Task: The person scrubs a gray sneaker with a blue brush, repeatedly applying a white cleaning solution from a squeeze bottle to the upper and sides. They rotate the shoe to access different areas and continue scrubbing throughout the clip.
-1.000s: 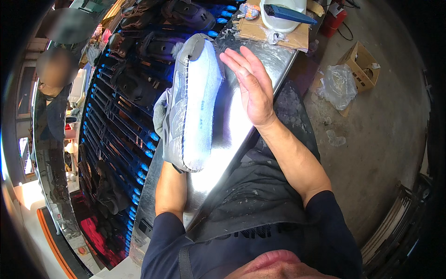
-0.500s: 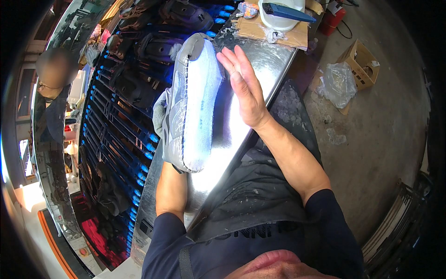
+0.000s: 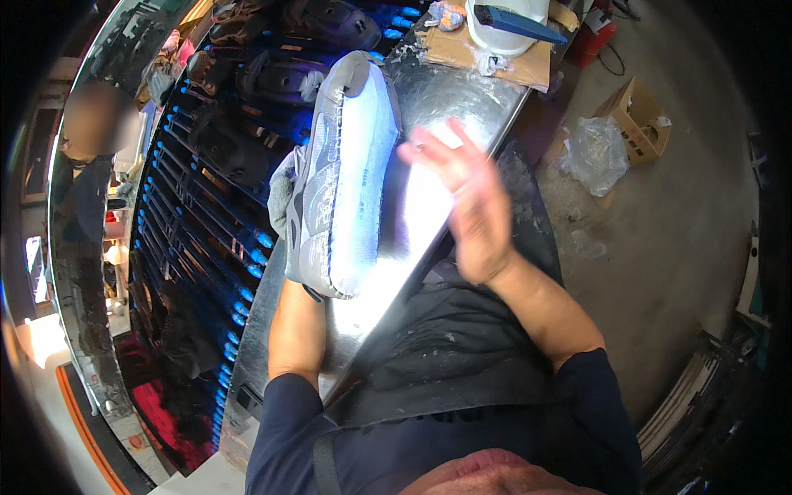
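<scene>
A grey shoe upper with a pale, bare bottom stands tipped on its side above the metal bench, toe end away from me. My left hand, in a grey glove, grips it from the left; most of that hand is hidden behind the shoe. To the right of the shoe, my bare right hand hovers over the bench edge, blurred by motion. Its fingers are stretched out, nothing is in them, and a gap separates it from the shoe.
A conveyor rack of dark bars with blue tips runs along the left, carrying several dark shoes. On the metal bench, cardboard bears a white tub and blue-handled brush. A cardboard box and plastic bag lie on the right floor.
My right hand has drawn back from beside the shoe's toe end, toward me and to the right. The shoe has shifted slightly away from me, still in my left hand.
</scene>
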